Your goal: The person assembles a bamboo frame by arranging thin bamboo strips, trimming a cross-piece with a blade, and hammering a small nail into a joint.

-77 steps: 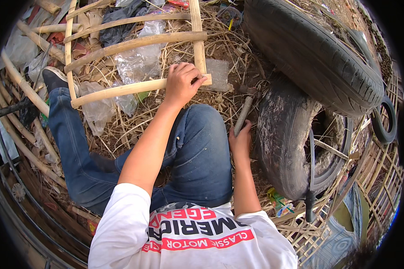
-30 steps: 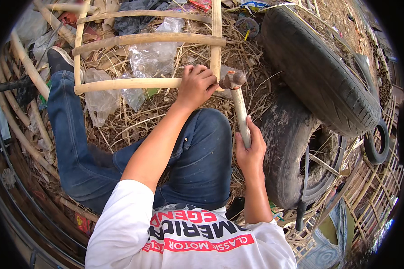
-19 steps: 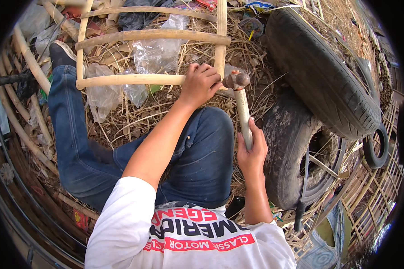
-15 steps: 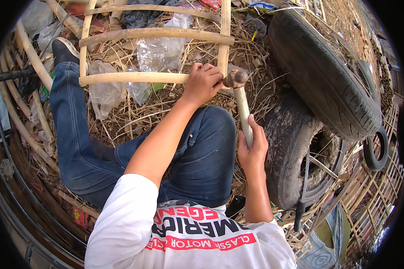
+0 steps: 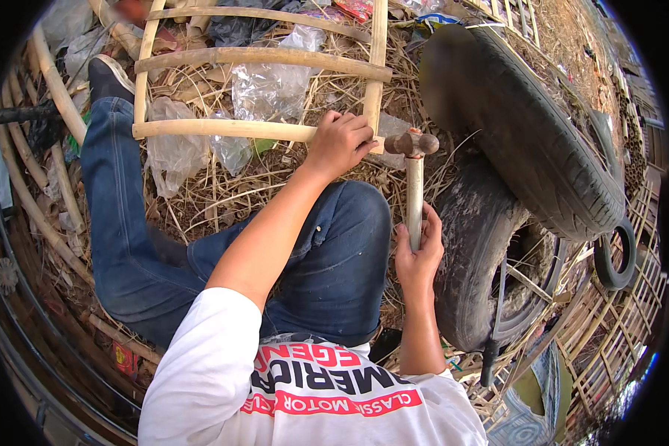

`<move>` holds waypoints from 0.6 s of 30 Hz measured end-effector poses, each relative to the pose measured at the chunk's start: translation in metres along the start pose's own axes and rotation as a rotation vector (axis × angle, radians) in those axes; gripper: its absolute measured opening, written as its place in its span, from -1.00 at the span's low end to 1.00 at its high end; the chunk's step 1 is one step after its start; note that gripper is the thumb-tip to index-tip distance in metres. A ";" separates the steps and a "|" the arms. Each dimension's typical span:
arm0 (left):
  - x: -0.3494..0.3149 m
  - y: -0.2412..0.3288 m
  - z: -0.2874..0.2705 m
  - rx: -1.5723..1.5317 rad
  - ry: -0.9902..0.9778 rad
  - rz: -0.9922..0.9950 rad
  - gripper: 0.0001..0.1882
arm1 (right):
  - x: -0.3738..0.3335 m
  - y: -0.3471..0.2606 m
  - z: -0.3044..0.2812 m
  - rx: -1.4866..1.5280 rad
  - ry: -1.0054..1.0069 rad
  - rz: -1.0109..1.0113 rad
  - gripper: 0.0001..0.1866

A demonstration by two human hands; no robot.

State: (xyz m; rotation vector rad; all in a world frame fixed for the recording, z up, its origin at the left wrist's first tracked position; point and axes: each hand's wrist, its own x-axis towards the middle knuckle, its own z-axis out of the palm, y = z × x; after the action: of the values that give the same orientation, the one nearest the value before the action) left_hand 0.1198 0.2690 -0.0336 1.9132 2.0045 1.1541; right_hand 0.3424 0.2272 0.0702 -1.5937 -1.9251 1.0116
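A ladder-like bamboo frame (image 5: 230, 128) with several slightly bowed crosspieces stretches ahead of me. My left hand (image 5: 340, 146) is closed around its nearest crosspiece, close to the right corner where that piece meets the side rail (image 5: 375, 97). In my right hand (image 5: 420, 249) is a hammer (image 5: 415, 189), gripped low on its pale handle. The hammer's rusty ball-shaped head lies just right of the crosspiece's end, touching it or nearly so. My fingers partly hide the joint at that corner.
Two worn tyres (image 5: 472, 260) lean together on my right, beside a dark-handled blade (image 5: 493, 327). Clear plastic bags (image 5: 269, 91) and dry straw litter the ground under the frame. Bamboo poles (image 5: 56, 89) lie at left by my shoe (image 5: 111, 78). A bamboo lattice (image 5: 609, 334) spreads at far right.
The hammer has shifted slightly right and its handle now stands straighter, its head square to the crosspiece's end. My left hand keeps its grip, moved barely to the right.
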 end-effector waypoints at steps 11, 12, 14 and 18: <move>0.013 0.004 -0.002 -0.083 0.001 -0.034 -0.75 | 0.063 0.033 0.035 0.025 0.055 0.103 -0.45; 0.014 0.005 -0.001 -0.086 0.000 -0.041 -0.75 | 0.072 0.030 0.040 -0.012 0.056 0.114 -0.46; 0.014 0.005 -0.002 -0.088 -0.005 -0.029 -0.74 | 0.088 0.034 0.051 0.024 0.074 0.068 -0.41; 0.015 0.006 0.001 -0.103 -0.014 -0.031 -0.74 | 0.115 0.037 0.066 -0.022 0.092 -0.027 -0.38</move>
State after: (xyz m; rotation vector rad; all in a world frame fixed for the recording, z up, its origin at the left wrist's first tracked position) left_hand 0.1225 0.2820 -0.0243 1.8294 1.9206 1.2082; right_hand 0.2906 0.3233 -0.0129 -1.5933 -1.8972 0.8924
